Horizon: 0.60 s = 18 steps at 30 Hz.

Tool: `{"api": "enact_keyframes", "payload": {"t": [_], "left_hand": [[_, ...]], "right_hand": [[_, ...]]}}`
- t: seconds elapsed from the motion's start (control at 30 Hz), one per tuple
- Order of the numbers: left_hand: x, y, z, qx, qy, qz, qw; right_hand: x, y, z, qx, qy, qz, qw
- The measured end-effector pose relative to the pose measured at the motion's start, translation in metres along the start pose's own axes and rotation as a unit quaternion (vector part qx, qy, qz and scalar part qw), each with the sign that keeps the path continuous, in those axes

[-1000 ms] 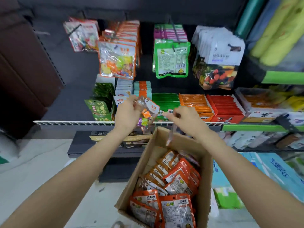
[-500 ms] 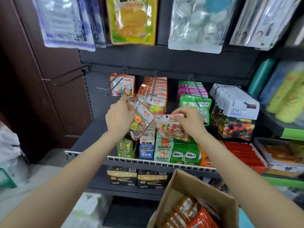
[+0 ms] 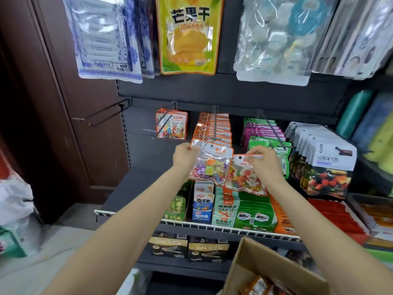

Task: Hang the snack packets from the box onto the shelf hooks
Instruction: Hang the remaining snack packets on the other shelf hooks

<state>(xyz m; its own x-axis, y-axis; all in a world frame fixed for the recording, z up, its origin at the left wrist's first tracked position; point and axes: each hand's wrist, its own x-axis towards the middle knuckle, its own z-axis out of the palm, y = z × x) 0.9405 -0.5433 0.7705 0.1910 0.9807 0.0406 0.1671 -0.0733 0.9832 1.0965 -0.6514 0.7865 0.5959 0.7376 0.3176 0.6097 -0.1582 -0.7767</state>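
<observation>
At centre frame, the left hand [image 3: 184,156] is pinching the top corner of a clear orange-edged candy packet [image 3: 209,163]. Just right, the right hand [image 3: 263,161] is gripping a second clear red-topped sweet packet [image 3: 244,175], overlapping the first. The brown cardboard box [image 3: 270,266] is sitting at lower right.

Snack packets, two in our grasp: clear, orange-edged packet [image 3: 209,161] pinched at its top corner, tilted; second packet [image 3: 244,176] held by its top edge, overlapping the first. Cardboard box [image 3: 265,265], open, lower right, orange packets [image 3: 258,287] inside. Shelf hooks [image 3: 215,126] above, loaded.
</observation>
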Motion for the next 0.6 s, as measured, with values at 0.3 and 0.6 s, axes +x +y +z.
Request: {"api": "enact_keyframes", "payload": {"t": [0.3, 0.6], "left_hand": [[0.009, -0.002, 0.02, 0.011, 0.075, 0.003, 0.997], [0.015, 0.003, 0.025, 0.08, 0.113, 0.027, 0.99]], "right_hand": [[0.002, 0.016, -0.011, -0.003, -0.013, 0.023, 1.0], [0.0, 0.013, -0.018, 0.008, -0.024, 0.024, 0.999]]}}
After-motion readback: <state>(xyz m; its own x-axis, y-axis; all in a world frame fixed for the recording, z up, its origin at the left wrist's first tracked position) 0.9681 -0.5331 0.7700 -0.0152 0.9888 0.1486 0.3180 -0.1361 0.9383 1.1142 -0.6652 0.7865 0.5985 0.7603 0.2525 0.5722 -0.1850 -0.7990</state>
